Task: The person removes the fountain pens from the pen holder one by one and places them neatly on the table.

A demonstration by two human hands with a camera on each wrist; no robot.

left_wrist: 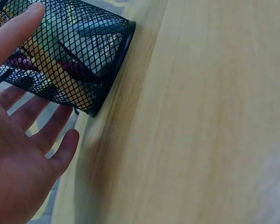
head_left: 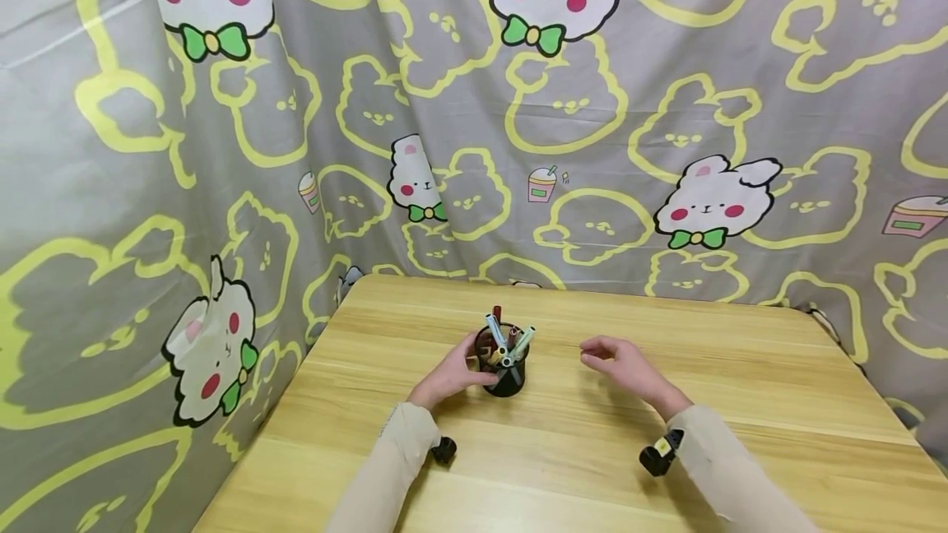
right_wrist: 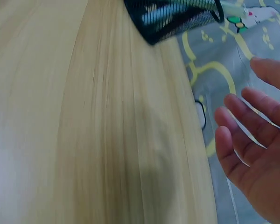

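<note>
A black mesh pen holder (head_left: 508, 382) stands upright on the wooden table, with several pens (head_left: 522, 343) leaning in it. My left hand (head_left: 453, 372) holds it from the left side. In the left wrist view, the thumb lies across the mesh of the pen holder (left_wrist: 79, 51) and the other fingers reach around its far side; the little finger is apart from it. To the right of the holder, my right hand (head_left: 625, 365) hovers over the table with nothing in it. The right wrist view shows that hand (right_wrist: 263, 161) with relaxed, slightly bent fingers, apart from the holder.
The light wooden table (head_left: 563, 467) reaches back to a grey patterned curtain (head_left: 474, 122), which also hangs along the left side. A small black camera (head_left: 443, 451) sits at my left wrist, and another black camera (head_left: 656, 459) at my right.
</note>
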